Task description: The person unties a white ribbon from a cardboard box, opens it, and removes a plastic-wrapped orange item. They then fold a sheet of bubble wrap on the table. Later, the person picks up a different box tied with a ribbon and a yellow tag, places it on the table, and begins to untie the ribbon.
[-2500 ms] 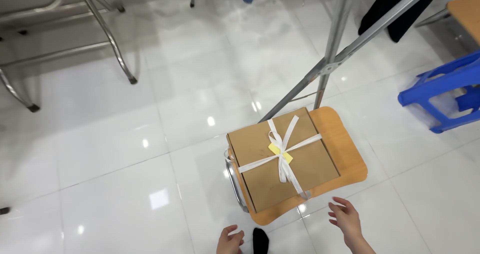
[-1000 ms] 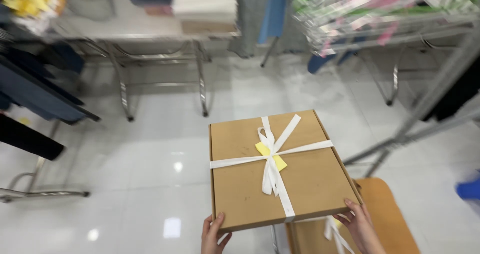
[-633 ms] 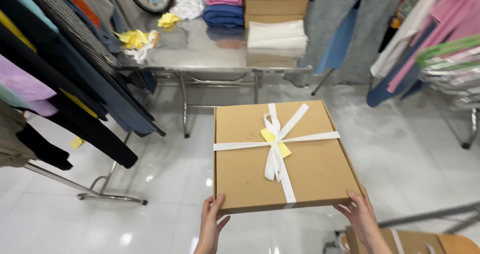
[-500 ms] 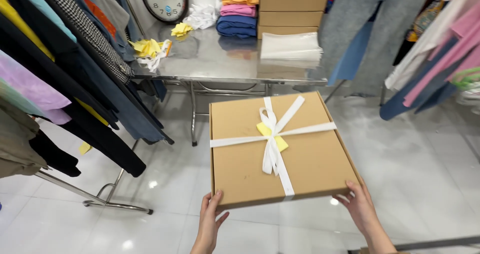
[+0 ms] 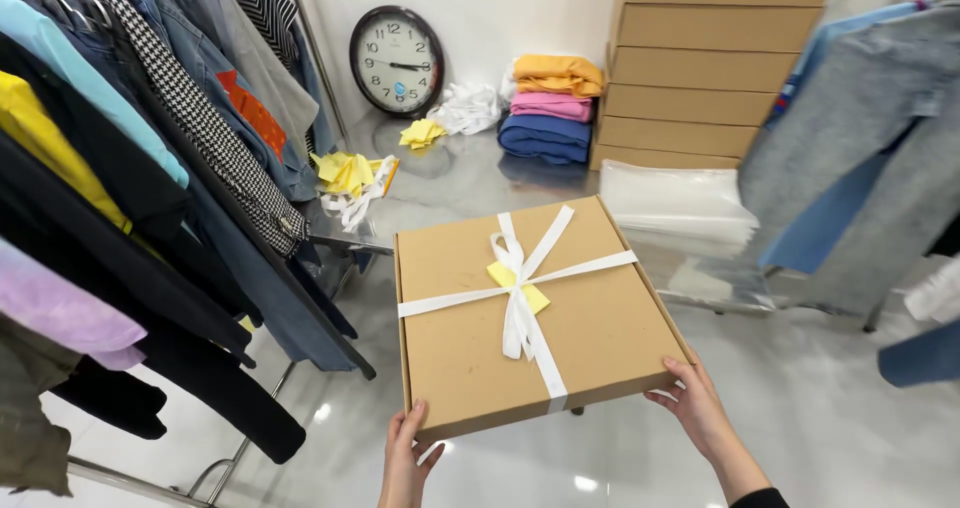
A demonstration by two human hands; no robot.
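I am carrying a flat cardboard box (image 5: 530, 313) out in front of me, above the floor and just short of a steel table (image 5: 460, 188). My left hand (image 5: 405, 458) cups the near left corner, thumb up on the front edge and the other fingers hidden underneath. My right hand (image 5: 695, 408) takes the near right corner the same way, fingers curled against the side wall. Both hands are closed on the box, gripping it from below and from the sides rather than spread out.

I judge it stiff and fairly light: the lid lies flat without sagging, and two corner holds are enough to carry it. The cardboard looks dry and not slippery. A white ribbon (image 5: 520, 303) crosses the lid and is tied in a bow over a yellow tag (image 5: 520, 286); I would not lift by that, since it could slide or crush the bow. The corners and the underside are the safe places to hold.

The box is close to square, its slightly longer axis running away from my hands toward the table, the far edge turned a little to the right. The lid faces up.
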